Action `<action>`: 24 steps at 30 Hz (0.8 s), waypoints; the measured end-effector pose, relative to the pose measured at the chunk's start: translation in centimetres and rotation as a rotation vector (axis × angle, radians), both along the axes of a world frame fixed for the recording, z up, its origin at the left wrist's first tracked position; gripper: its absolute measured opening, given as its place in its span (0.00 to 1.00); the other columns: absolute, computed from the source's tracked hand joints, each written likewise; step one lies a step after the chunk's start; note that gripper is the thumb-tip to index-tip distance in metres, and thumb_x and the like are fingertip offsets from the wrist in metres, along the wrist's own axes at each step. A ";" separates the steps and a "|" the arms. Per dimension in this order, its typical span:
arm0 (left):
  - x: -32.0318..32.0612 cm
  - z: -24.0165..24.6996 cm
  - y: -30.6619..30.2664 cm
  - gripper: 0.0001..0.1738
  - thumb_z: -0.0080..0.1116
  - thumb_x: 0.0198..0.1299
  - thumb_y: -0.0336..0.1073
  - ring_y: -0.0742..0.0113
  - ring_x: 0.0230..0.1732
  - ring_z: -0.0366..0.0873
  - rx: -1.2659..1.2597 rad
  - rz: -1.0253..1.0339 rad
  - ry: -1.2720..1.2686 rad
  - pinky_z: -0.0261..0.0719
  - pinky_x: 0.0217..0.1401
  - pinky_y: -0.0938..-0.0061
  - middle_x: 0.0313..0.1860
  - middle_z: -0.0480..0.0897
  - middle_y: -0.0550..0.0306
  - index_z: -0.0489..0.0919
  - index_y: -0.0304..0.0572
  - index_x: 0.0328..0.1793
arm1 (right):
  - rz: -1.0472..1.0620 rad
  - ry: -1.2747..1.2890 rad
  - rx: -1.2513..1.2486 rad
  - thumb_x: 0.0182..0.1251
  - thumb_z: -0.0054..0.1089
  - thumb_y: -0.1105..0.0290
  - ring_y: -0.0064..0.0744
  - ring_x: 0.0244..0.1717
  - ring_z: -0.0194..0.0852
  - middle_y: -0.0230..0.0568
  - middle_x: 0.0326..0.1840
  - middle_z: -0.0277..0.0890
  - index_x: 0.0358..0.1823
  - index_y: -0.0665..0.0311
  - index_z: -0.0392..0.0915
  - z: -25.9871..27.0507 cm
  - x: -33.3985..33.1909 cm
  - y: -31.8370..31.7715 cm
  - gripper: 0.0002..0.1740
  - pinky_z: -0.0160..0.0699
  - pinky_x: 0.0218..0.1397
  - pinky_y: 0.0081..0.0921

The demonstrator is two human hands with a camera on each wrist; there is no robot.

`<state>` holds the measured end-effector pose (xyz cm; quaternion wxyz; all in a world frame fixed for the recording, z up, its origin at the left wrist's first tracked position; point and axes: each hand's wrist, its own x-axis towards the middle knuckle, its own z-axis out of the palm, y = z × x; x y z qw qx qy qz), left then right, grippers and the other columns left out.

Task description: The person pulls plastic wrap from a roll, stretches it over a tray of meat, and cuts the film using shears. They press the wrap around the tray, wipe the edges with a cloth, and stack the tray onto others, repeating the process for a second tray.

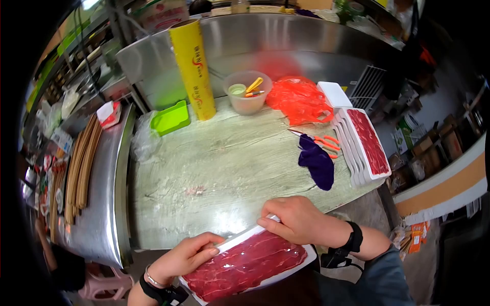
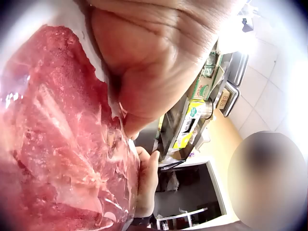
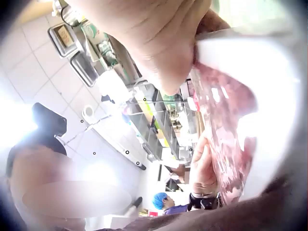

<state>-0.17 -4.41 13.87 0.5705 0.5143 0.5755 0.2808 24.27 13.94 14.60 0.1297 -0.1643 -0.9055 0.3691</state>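
Note:
A white tray of red sliced meat [image 1: 245,262], its top shiny like clear film, is held tilted at the table's front edge. The left hand [image 1: 186,257] grips the tray's far rim near its left end, thumb on top. Higher along that rim, the right hand [image 1: 293,219] pinches the edge with curled fingers. In the left wrist view the meat [image 2: 62,130] fills the left side beside the left hand [image 2: 154,57]. The right wrist view shows the right hand [image 3: 149,38] over the white tray rim [image 3: 274,86]; its fingertips are partly hidden.
On the table [image 1: 224,173] lie a purple cloth [image 1: 317,162], orange-handled scissors [image 1: 329,144], a red bag [image 1: 296,99] and a green tray [image 1: 171,118]. A yellow roll [image 1: 194,71] stands by a clear tub [image 1: 247,102]. Stacked white trays, the top one with meat [image 1: 368,143], sit right.

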 end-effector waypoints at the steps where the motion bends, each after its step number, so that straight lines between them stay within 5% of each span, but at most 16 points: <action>1: 0.0 0.1 0.2 0.16 0.51 0.76 0.35 0.78 0.37 0.71 -0.008 -0.016 -0.008 0.72 0.44 0.79 0.33 0.78 0.64 0.74 0.39 0.64 | 0.025 -0.097 0.090 0.75 0.53 0.54 0.53 0.29 0.79 0.48 0.27 0.79 0.35 0.65 0.78 0.7 -0.3 0.2 0.20 0.74 0.32 0.43; 2: 0.0 0.1 0.4 0.15 0.51 0.76 0.35 0.78 0.37 0.72 -0.016 -0.030 -0.018 0.72 0.44 0.79 0.33 0.78 0.63 0.74 0.39 0.64 | 0.059 -0.072 0.133 0.75 0.53 0.51 0.55 0.22 0.75 0.48 0.18 0.74 0.29 0.64 0.78 0.6 -0.6 0.5 0.24 0.71 0.26 0.46; 5: 0.0 -0.3 0.7 0.15 0.50 0.76 0.38 0.74 0.36 0.74 0.039 -0.094 -0.018 0.74 0.44 0.76 0.33 0.80 0.59 0.74 0.41 0.64 | 0.287 -0.427 0.224 0.76 0.50 0.52 0.53 0.27 0.77 0.48 0.21 0.75 0.32 0.61 0.77 2.6 -1.7 1.0 0.21 0.73 0.30 0.43; 11: -0.6 -1.5 1.2 0.20 0.47 0.77 0.45 0.64 0.41 0.78 0.112 -0.202 -0.071 0.76 0.47 0.69 0.41 0.82 0.50 0.72 0.41 0.66 | 0.413 -0.478 0.103 0.77 0.49 0.51 0.56 0.27 0.76 0.50 0.21 0.75 0.31 0.62 0.79 2.5 -3.0 0.5 0.23 0.72 0.31 0.46; 13: -1.6 -0.2 1.5 0.28 0.43 0.78 0.52 0.65 0.52 0.78 0.080 -0.226 0.031 0.75 0.57 0.70 0.53 0.82 0.51 0.64 0.42 0.75 | 0.392 -0.418 -0.004 0.76 0.50 0.53 0.56 0.30 0.76 0.51 0.25 0.76 0.34 0.60 0.80 1.3 -2.9 0.8 0.20 0.73 0.34 0.46; 15: -3.8 -0.4 0.4 0.38 0.34 0.78 0.60 0.50 0.61 0.77 0.230 -0.048 0.126 0.72 0.70 0.61 0.63 0.75 0.39 0.57 0.37 0.80 | 0.325 -0.463 -0.123 0.75 0.52 0.54 0.58 0.31 0.75 0.54 0.28 0.76 0.35 0.62 0.80 0.0 -2.2 1.6 0.19 0.72 0.33 0.43; 19: -8.2 -1.7 -4.7 0.26 0.49 0.75 0.44 0.64 0.54 0.78 0.391 0.523 0.061 0.78 0.58 0.69 0.58 0.80 0.47 0.69 0.40 0.74 | 0.140 -0.400 -0.365 0.78 0.50 0.57 0.28 0.22 0.65 0.40 0.19 0.67 0.30 0.66 0.74 -4.3 1.5 3.1 0.21 0.67 0.30 0.29; 21: -7.0 -3.9 -6.9 0.20 0.59 0.67 0.27 0.73 0.45 0.78 0.470 0.737 0.124 0.79 0.49 0.77 0.52 0.82 0.56 0.79 0.41 0.65 | 0.077 -0.377 -0.427 0.79 0.49 0.57 0.21 0.25 0.61 0.34 0.19 0.64 0.29 0.67 0.72 -5.5 2.5 2.9 0.22 0.65 0.29 0.26; 24: -3.8 -5.4 -8.8 0.22 0.68 0.58 0.25 0.75 0.39 0.78 0.579 0.784 0.187 0.79 0.42 0.77 0.48 0.82 0.59 0.83 0.44 0.60 | 0.017 -0.366 -0.514 0.79 0.48 0.57 0.18 0.26 0.60 0.29 0.20 0.64 0.28 0.68 0.72 -6.0 2.6 2.4 0.23 0.64 0.29 0.24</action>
